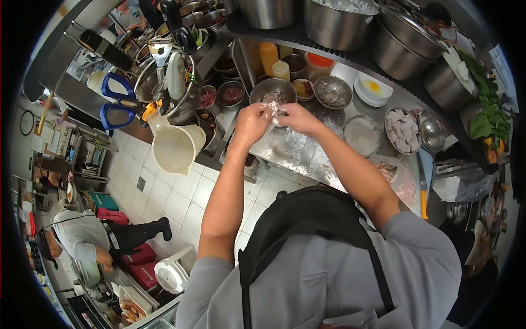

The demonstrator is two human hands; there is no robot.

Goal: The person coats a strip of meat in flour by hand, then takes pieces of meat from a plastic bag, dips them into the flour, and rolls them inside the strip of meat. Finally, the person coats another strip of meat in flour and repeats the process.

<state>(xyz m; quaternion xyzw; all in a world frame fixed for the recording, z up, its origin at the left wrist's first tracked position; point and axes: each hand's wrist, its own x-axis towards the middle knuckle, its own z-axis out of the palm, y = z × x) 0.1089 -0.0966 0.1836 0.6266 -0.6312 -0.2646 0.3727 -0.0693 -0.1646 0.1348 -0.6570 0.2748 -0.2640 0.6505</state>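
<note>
Head view: left hand [253, 123] and right hand [299, 118] are meeting at the near edge of the steel bowl [259, 89], both pinching a white-coated piece [275, 113], apparently floured, partly hidden. Orange-handled knife [423, 185] is lying well right of that bowl.

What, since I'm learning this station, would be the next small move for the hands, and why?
Probably lower the white-coated piece into the metal bowl just beyond: the left hand and right hand hold it together near that bowl's closer rim, and other pieces seem to lie inside. White powder on the steel surface suggests coating is underway.
</note>
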